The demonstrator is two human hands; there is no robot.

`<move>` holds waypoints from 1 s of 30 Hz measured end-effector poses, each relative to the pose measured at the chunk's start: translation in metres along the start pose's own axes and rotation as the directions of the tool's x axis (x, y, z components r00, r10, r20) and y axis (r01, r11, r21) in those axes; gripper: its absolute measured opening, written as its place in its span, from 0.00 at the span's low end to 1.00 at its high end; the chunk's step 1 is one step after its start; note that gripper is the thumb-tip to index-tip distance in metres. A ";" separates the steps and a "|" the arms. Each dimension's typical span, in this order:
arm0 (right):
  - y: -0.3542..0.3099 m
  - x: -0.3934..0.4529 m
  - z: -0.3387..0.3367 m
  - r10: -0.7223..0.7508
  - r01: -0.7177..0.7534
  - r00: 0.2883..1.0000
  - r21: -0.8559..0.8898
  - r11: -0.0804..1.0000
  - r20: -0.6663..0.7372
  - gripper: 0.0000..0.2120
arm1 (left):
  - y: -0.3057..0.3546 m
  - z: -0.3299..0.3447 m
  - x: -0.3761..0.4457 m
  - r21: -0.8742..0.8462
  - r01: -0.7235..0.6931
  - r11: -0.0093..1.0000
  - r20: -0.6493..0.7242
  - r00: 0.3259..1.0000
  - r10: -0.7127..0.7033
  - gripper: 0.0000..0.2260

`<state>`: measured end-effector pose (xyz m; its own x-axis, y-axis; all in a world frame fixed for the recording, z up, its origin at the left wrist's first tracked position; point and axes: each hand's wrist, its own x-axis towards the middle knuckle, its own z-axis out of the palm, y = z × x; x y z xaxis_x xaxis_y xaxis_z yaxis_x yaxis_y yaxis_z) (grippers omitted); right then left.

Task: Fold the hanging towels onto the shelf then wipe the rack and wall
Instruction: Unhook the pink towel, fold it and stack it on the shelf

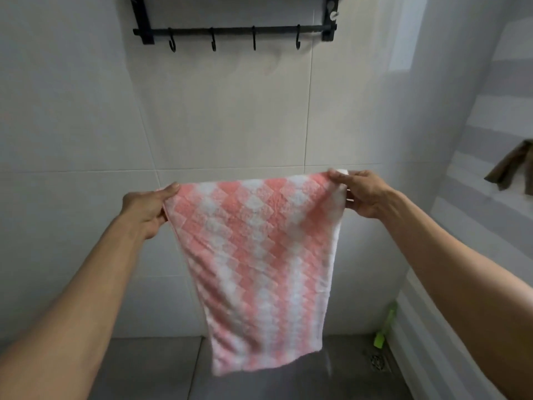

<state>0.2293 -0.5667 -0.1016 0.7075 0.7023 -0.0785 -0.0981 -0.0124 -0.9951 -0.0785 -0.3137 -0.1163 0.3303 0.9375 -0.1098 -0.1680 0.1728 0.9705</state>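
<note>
A pink and white checked towel hangs spread out in front of me, held up by its top edge. My left hand pinches the top left corner and my right hand pinches the top right corner. Its lower end dangles free above the floor. Above, a black rack with several bare hooks is fixed to the white tiled wall. Only the lowest part of the rack's shelf shows at the top of the frame.
A brown cloth hangs at the right on a grey and white striped wall. A green object stands in the floor corner by a drain. The floor is grey tile.
</note>
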 end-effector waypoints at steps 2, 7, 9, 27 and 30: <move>-0.010 0.000 0.002 -0.021 0.021 0.999 -0.005 1.000 -0.024 0.14 | 0.009 0.002 0.002 -0.028 -0.044 0.999 0.015 0.999 0.044 0.05; -0.016 0.004 -0.005 0.001 0.003 1.000 -0.135 0.991 0.027 0.11 | 0.007 0.004 0.000 0.046 -0.082 0.996 0.125 0.989 0.076 0.02; -0.011 0.008 -0.006 0.005 -0.009 1.000 -0.194 0.981 -0.023 0.14 | -0.003 0.001 0.002 0.038 -0.044 0.998 0.030 0.999 0.043 0.04; -0.012 0.009 -0.005 -0.053 0.039 0.997 -0.200 0.979 -0.065 0.13 | 0.003 0.010 -0.007 0.087 -0.126 0.988 -0.090 0.987 0.134 0.09; -0.013 0.012 -0.005 -0.066 0.053 0.997 -0.242 0.969 -0.045 0.13 | 0.003 0.006 -0.006 0.112 -0.133 0.985 -0.095 0.985 0.144 0.08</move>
<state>0.2424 -0.5622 -0.0901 0.7433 0.6688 -0.0156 0.1116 -0.1469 -0.9828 -0.0758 -0.3204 -0.1118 0.2134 0.9769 0.0112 -0.1054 0.0116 0.9944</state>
